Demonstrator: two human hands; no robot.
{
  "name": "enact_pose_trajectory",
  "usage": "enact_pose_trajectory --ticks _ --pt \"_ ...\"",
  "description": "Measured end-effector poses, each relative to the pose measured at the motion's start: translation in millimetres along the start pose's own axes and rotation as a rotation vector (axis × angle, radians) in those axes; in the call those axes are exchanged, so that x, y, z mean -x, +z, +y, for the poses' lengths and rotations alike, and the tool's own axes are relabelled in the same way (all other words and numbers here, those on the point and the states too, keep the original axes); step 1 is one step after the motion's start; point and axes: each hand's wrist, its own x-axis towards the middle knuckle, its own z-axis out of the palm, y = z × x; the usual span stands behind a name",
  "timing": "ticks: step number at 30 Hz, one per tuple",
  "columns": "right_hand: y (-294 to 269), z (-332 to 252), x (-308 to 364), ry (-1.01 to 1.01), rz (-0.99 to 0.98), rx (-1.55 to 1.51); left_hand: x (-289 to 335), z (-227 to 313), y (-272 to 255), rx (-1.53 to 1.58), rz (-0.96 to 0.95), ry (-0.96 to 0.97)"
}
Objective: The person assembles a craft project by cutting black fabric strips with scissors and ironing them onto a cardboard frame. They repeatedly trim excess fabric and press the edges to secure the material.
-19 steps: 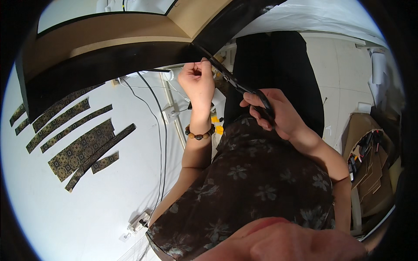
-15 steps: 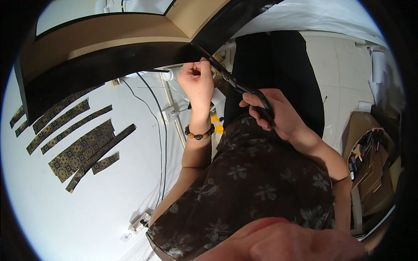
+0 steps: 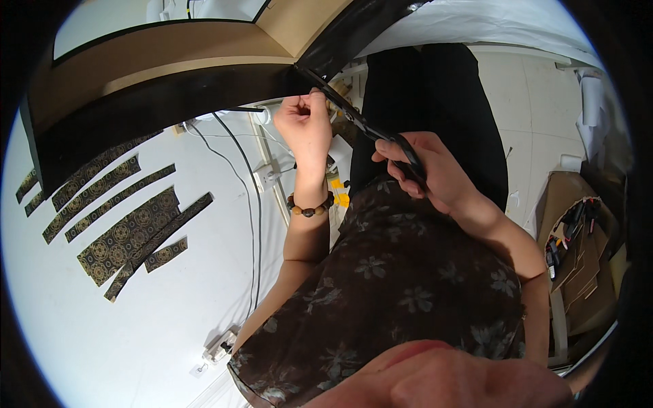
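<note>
My right hand [image 3: 439, 173] is closed round the handles of black scissors [image 3: 359, 121]. Their blades point up and left, and the tips reach the corner of a large box-like frame [image 3: 170, 92] with black outer sides and tan inner walls. My left hand [image 3: 304, 132], wearing a beaded bracelet, is held in a pinch just under that corner, beside the blades. Whatever lies between its thumb and fingers is too small to make out. Its fingertips are close to the lower edge of the black side.
Several strips of dark gold-patterned material [image 3: 129, 234] lie on the white table [image 3: 190, 292] at the left. Cables [image 3: 250, 197] run over the table to a power socket [image 3: 221, 345]. To the right stands a brown container [image 3: 575, 238] holding tools. White sheeting [image 3: 490, 27] hangs at the far right.
Both hands and the scissors have shifted very slightly left and up. My grip on the scissors and the left hand's pinch look the same.
</note>
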Motion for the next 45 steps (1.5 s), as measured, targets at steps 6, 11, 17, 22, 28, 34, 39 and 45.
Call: enact_pose_trajectory --ticks 6,11,17,22,28,34,39,45 --pt "-0.4 2.4 0.3 0.013 -0.010 -0.053 -0.5 0.7 1.4 0.005 -0.004 -0.004" --pt "-2.1 4.0 0.8 0.003 -0.033 -0.079 -1.1 -3.4 1.0 -0.008 0.005 -0.003" --pt "-1.3 3.1 2.9 0.003 -0.031 -0.064 -1.0 -3.2 1.2 0.007 0.003 -0.002" --pt "-1.7 7.7 1.9 -0.019 -0.036 -0.090 -0.1 -0.2 1.1 0.017 -0.003 -0.009" --pt "-2.7 9.9 1.3 -0.045 -0.043 -0.074 0.6 -0.3 -0.2 0.023 -0.001 -0.008" --pt "1.1 8.8 2.8 -0.037 -0.024 -0.093 2.0 6.2 0.3 0.011 -0.003 -0.009" --pt "2.8 10.1 2.4 -0.053 -0.002 -0.101 1.5 4.8 -0.8 -0.010 -0.007 0.002" --pt "4.5 10.8 2.4 -0.046 -0.008 -0.116 2.7 8.9 0.0 0.007 -0.005 -0.014"
